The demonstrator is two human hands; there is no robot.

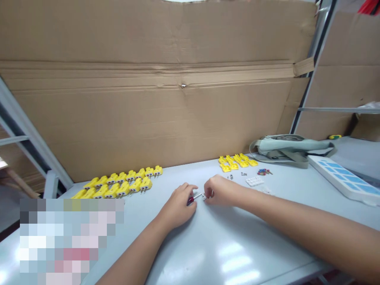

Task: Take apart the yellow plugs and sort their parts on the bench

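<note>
My left hand (179, 205) is closed round a small screwdriver (194, 197) with a red handle, its metal shaft pointing right. My right hand (219, 190) is pinched on a tiny white part (204, 196) at the screwdriver's tip. Both hands rest on the pale grey table (225, 245), near its middle. A group of yellow plug pieces (121, 184) lies in rows to the left of my hands. A smaller group of yellow pieces (236, 161) lies behind my right hand.
Small white parts (254, 181) and some red and blue bits (263, 171) lie right of my hands. A grey-green bag (285, 148) and a white and blue tray (344, 178) sit at the right. A cardboard wall (154, 87) stands behind the table.
</note>
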